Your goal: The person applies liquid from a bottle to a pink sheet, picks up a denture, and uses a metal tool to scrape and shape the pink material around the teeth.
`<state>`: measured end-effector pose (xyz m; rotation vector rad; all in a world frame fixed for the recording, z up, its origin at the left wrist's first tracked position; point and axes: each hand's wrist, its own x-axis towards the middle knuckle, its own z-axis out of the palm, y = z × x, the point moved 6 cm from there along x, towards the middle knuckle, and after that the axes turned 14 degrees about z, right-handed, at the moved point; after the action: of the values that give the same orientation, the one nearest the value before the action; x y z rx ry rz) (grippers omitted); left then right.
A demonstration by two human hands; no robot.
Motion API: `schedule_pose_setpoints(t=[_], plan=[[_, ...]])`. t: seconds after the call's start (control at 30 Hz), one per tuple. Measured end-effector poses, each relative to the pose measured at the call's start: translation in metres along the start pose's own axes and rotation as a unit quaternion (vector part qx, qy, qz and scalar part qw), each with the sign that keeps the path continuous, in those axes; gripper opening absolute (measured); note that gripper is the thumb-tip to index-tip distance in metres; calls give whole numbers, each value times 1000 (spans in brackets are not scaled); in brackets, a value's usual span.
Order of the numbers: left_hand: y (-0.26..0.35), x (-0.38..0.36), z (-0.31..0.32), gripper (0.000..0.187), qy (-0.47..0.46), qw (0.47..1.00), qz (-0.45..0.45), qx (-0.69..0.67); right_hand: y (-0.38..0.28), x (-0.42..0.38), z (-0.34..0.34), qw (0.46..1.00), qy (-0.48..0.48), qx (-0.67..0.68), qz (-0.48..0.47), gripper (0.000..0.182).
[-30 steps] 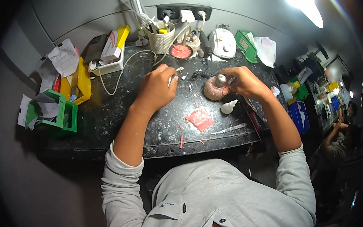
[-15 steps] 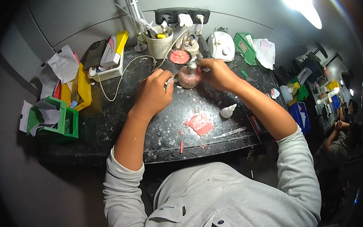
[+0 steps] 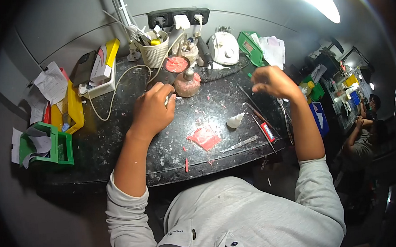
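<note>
My left hand [image 3: 154, 109] is closed, its fingers pinching a small pale piece [image 3: 166, 101] that is mostly hidden. Just right of it stands a round glass spirit lamp [image 3: 187, 87] with a metal cap on top and pinkish smears on the glass. My right hand [image 3: 274, 83] is held over the right side of the bench, fingers curved and apart, nothing visible in them. Below and left of that hand are thin metal tools [image 3: 261, 115] and a small red box [image 3: 267, 132]. A white dropper bottle [image 3: 236, 120] lies near a pink wax sheet [image 3: 204, 137] and a knife [image 3: 238, 144].
Behind the lamp are a dish of pink wax [image 3: 177, 64], a woven tool cup [image 3: 154, 54], a handpiece [image 3: 204, 51] and a white control unit [image 3: 224, 48]. Green bins [image 3: 65, 148] and a yellow bin [image 3: 75, 109] line the left. Another person [image 3: 362, 135] sits far right.
My right hand has left the lamp's cap and moved right, its fingers now apart. The left hand stays beside the lamp, still closed. The whole view has shifted slightly.
</note>
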<state>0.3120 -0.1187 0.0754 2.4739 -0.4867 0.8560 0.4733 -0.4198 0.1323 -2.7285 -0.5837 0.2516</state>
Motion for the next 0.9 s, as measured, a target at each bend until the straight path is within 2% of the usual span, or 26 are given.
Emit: schedule_pose_setpoints(t=[0.07,0.13,0.2,0.27,0.33,0.4,0.43,0.53,0.6,0.67,0.73,0.83,0.9], plan=[[2,0,1,15,-14,1000,-14,-9,8,-28,10,997,-56,-45,-25,40],[2,0,4,17,-30,999,-27,-17,15,-53,18,992,-109,-64,16,50],[1,0,4,16,-28,999,-25,-17,27,-73,28,990,-113,-64,62,58],[1,0,5,16,-26,999,-23,-21,30,-91,35,994,-50,-94,36,59],[-1,0,6,16,-23,999,-21,-23,36,-102,45,991,-59,-110,44,58],[-5,-1,9,16,-24,999,-9,-22,46,-105,51,996,-16,-72,43,53],[-5,-1,10,16,-26,999,-7,-23,52,-103,52,995,-47,-47,80,44],[-5,0,10,16,-25,999,-26,-26,60,-96,49,991,-80,-2,106,40],[-6,0,9,16,-30,999,-36,-28,62,-89,50,994,-68,-14,90,39],[-7,0,7,15,-14,999,-25,-25,70,-78,51,994,-30,-2,105,38],[-6,-1,6,14,1,1000,-14,-24,73,-68,51,992,-33,10,124,35],[-5,0,5,14,0,1000,-13,-25,70,-56,41,989,52,-38,131,29],[-2,0,4,14,-1,1000,-8,-24,65,-53,37,986,72,-32,144,29]])
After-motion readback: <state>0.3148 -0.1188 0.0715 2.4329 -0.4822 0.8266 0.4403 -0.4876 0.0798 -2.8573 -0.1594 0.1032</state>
